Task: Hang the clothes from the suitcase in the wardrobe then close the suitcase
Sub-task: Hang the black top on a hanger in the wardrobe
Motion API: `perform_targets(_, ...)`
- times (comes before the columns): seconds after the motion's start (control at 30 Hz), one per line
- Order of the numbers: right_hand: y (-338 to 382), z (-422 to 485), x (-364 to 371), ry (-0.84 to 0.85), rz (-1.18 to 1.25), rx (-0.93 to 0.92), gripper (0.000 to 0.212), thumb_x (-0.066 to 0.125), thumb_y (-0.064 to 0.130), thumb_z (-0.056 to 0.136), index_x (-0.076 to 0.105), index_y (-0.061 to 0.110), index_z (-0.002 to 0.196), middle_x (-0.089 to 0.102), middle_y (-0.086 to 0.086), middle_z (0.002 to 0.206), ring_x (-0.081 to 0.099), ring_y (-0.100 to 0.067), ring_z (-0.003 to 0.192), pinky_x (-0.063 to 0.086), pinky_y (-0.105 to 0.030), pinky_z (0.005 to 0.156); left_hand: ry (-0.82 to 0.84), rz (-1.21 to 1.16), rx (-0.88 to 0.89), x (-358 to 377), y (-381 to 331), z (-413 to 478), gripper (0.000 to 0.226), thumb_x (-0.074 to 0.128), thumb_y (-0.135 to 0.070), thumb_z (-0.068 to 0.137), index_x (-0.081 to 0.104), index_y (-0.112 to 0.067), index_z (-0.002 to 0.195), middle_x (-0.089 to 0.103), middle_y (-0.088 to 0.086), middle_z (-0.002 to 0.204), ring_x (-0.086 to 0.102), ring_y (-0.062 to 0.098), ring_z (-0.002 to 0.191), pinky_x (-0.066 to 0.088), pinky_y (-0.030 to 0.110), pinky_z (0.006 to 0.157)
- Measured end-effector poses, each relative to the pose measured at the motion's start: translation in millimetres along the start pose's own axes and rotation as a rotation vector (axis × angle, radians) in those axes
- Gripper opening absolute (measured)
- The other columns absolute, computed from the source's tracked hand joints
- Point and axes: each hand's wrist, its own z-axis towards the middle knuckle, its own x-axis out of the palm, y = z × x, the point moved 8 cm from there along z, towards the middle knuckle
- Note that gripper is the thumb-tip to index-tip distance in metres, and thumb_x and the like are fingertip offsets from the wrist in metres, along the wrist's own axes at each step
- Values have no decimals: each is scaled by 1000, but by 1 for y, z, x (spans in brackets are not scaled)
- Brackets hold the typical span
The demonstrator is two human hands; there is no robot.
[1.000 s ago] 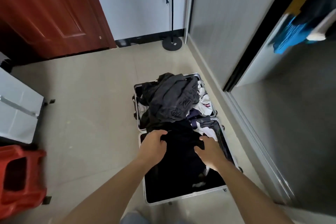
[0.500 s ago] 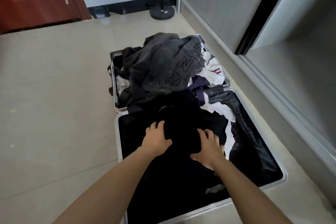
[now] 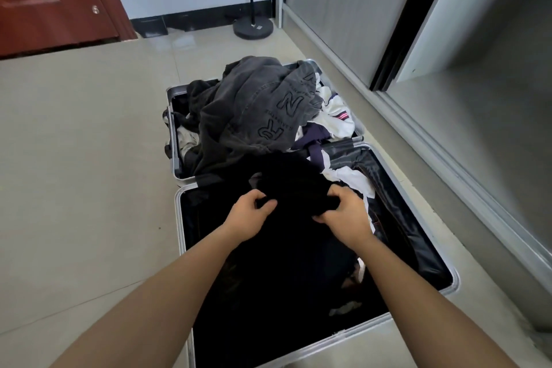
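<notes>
Suitcase (image 3: 178,218) lying open on floor (image 3: 89,158). Left hand (image 3: 249,215) and right hand (image 3: 346,215) each gripping black top (image 3: 292,185). Grey jumper (image 3: 257,110) heaped behind.

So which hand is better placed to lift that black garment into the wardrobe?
Probably the right hand. It and the left hand both grip the black garment, but the open wardrobe lies on the right, nearer that hand.

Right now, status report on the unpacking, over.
Left hand and right hand grip black garment in open suitcase. Grey jacket heaped beyond. Wardrobe open alongside.
</notes>
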Motion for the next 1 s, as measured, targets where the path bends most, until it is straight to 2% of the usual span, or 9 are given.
perform_targets(0.07, 31, 2, -28, -89, 202, 14, 42, 80, -3, 60, 43, 18, 61, 50, 5, 62, 46, -11, 58, 36, -19, 53, -49, -212, 38, -7, -31, -12, 17, 62, -29, 92, 61, -14, 100, 68, 1, 88, 65, 7, 73, 49, 11, 59)
perform_targets(0.2, 102, -7, -84, -190, 537, 45, 43, 75, -14, 59, 44, 16, 65, 49, -1, 61, 47, -14, 58, 40, -25, 54, -87, -439, 24, -32, -98, -45, 37, 64, -43, 88, 53, -20, 115, 67, -7, 90, 65, -6, 66, 47, 7, 56)
perform_targets(0.3, 160, -26, -133, -229, 660, 85, 37, 71, -14, 60, 47, 13, 70, 54, -2, 58, 54, -14, 52, 45, -22, 49, 38, -398, -30, -57, -154, -76, 56, 64, -60, 80, 63, -16, 114, 72, -5, 100, 69, 5, 87, 53, 19, 78)
perform_targets(0.37, 209, -40, -171, -229, 721, 109, 32, 69, -13, 61, 53, 10, 78, 61, -3, 60, 59, -15, 53, 48, -24, 50, 143, -412, -41, -77, -205, -105, 46, 65, -53, 83, 70, -15, 109, 74, -1, 103, 70, 13, 93, 54, 27, 86)
perform_targets(0.47, 282, -56, -231, -237, 741, 121, 28, 71, -8, 64, 62, 8, 85, 67, -3, 68, 65, -18, 61, 53, -28, 57, 189, -478, 14, -111, -294, -147, 19, 62, -35, 92, 72, -20, 94, 76, -5, 90, 72, 7, 80, 55, 16, 64)
perform_targets(0.53, 335, -68, -273, -226, 746, 125, 28, 72, -4, 67, 66, 5, 92, 69, -8, 76, 66, -21, 68, 55, -28, 61, 180, -558, 24, -142, -358, -177, 16, 57, -33, 95, 71, -24, 93, 75, -10, 83, 71, 4, 75, 53, 16, 60)
perform_targets(0.7, 474, -95, -387, -149, 628, 9, 25, 79, 1, 67, 67, 5, 89, 72, -7, 80, 68, -20, 73, 54, -29, 67, 112, -634, 78, -225, -519, -255, 31, 55, -39, 94, 68, -20, 115, 73, 0, 106, 70, 18, 98, 53, 31, 81)
perform_targets(0.83, 570, -114, -481, -172, 414, -119, 28, 84, 9, 69, 61, 6, 85, 66, -4, 73, 62, -14, 61, 48, -20, 50, 49, -675, 129, -282, -639, -318, 29, 58, -40, 91, 69, -20, 109, 74, 0, 102, 70, 18, 97, 53, 32, 78)
perform_targets(1.0, 638, -136, -567, -230, 97, -239, 9, 78, 17, 82, 77, 12, 89, 75, -8, 86, 71, -25, 84, 57, -36, 85, -24, -668, 185, -320, -758, -378, 32, 61, -39, 90, 69, -15, 109, 75, 3, 97, 70, 19, 91, 56, 28, 71)
